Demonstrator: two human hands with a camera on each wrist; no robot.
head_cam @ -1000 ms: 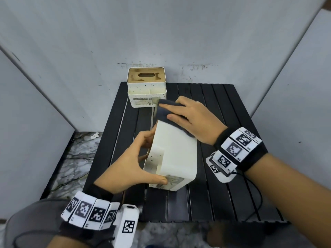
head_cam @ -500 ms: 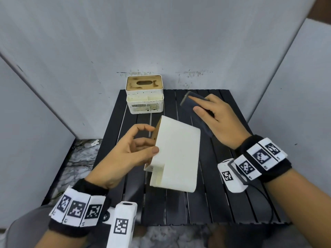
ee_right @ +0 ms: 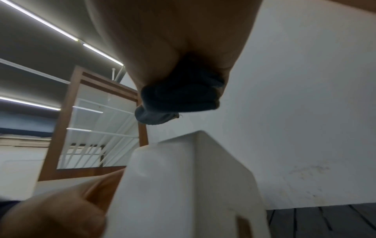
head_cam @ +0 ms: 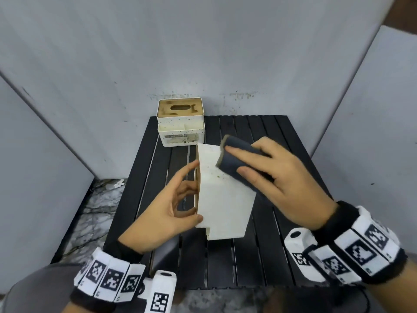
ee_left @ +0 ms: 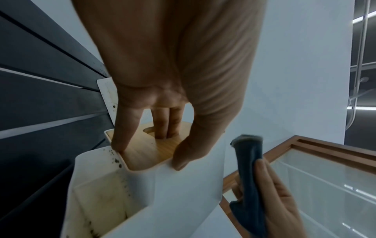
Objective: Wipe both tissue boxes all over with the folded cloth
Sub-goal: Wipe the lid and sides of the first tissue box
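Note:
A white tissue box (head_cam: 223, 195) lies tipped on its side mid-table, its wooden lid (ee_left: 146, 151) facing left. My left hand (head_cam: 171, 206) grips it at that lid: the thumb (ee_left: 189, 154) is on the upper face and two fingers (ee_left: 167, 125) reach into the lid slot. My right hand (head_cam: 270, 177) holds the folded dark blue cloth (head_cam: 237, 161) over the box's far right corner, where small dark specks show. In the right wrist view the cloth (ee_right: 181, 99) hangs just above the box (ee_right: 189, 185). A second white tissue box (head_cam: 180, 122) with a wooden lid stands at the table's back left.
The black slatted table (head_cam: 266, 256) is hemmed by grey panels (head_cam: 203, 53) at the back and both sides. Marbled floor (head_cam: 94, 211) shows past the left edge. Bare slats lie in front of and to the right of the tipped box.
The box was turned so a speckled face is up. My left hand let go, then took hold again at the lid. My right hand lifted the cloth away right and brought it back over the box.

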